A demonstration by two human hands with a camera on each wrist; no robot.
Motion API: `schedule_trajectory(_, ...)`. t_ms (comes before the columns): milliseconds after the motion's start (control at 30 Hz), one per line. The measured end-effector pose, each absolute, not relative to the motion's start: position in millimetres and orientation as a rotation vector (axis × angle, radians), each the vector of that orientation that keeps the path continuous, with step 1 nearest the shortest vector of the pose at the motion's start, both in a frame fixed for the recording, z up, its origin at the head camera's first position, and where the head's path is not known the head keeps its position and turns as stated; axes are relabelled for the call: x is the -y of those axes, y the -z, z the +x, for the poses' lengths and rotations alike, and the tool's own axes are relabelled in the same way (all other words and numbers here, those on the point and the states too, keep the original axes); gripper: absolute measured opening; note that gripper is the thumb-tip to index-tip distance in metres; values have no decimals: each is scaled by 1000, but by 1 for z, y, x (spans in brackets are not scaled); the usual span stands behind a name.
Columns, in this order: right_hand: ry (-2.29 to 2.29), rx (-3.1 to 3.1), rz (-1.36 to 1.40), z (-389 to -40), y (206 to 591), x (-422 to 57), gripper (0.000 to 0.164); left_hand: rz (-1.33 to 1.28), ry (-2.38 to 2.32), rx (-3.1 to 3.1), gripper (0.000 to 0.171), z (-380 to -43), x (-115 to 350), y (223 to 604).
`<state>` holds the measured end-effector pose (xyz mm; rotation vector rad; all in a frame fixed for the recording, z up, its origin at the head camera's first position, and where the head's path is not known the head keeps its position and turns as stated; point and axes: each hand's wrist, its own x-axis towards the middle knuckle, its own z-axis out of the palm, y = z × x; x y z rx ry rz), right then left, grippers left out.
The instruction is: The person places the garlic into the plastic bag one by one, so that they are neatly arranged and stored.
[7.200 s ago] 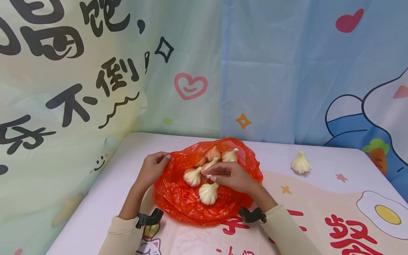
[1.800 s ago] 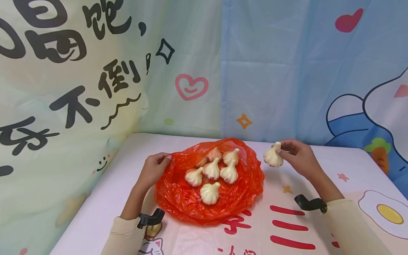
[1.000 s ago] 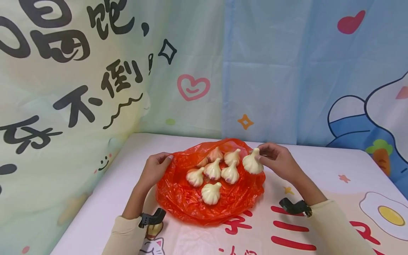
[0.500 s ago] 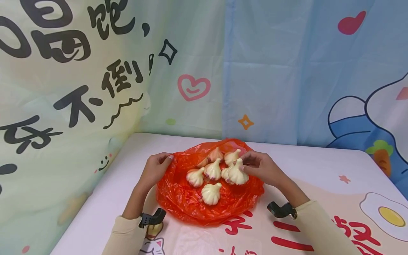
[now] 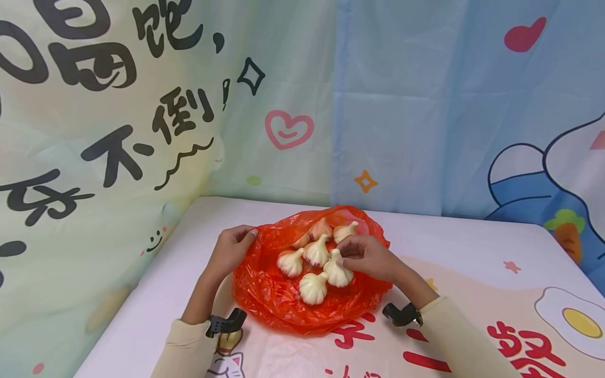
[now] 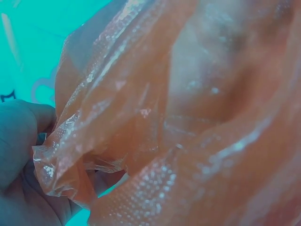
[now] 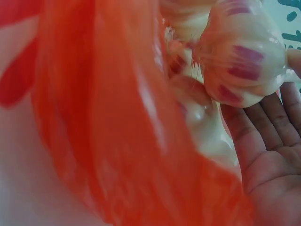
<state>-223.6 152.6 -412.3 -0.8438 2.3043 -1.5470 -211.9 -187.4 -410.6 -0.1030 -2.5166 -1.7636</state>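
Observation:
A red plastic bag (image 5: 274,294) lies spread wide on the table, several garlic bulbs inside it. At its left edge my left hand (image 5: 231,249) pinches the rim; the left wrist view shows the crinkled film (image 6: 70,160) between thumb and fingers. My right hand (image 5: 371,257) reaches over the bag's right side and holds a garlic bulb (image 5: 337,270) by its neck. That bulb hangs close beside a front bulb (image 5: 313,288) and hides what is behind it. Purple patches mark the held bulb's underside (image 7: 247,56) in the right wrist view.
The table (image 5: 463,236) has a white back strip and a printed cloth with red lettering and a fried egg picture (image 5: 569,312). A printed curtain (image 5: 387,105) hangs close behind the table and along its left side.
My right hand has taken the garlic bulb from the table at the right and carried it left, over and down into the bag. The left hand stays on the rim.

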Motion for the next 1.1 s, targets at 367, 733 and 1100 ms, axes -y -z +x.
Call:
schedule_trajectory(367,1513,-2265,-862,-221,419,-137,24,-122,1733,2520,26,-212,187,411)
schedule_trajectory(733,1405,-2292,-912,-216,434,-133,25,-114,1731,2531,26,-212,186,410)
schedule_trajectory(1100,1458,-2309,-896,-209,437,-135,34,-108,1734,2546,26,-212,186,410)
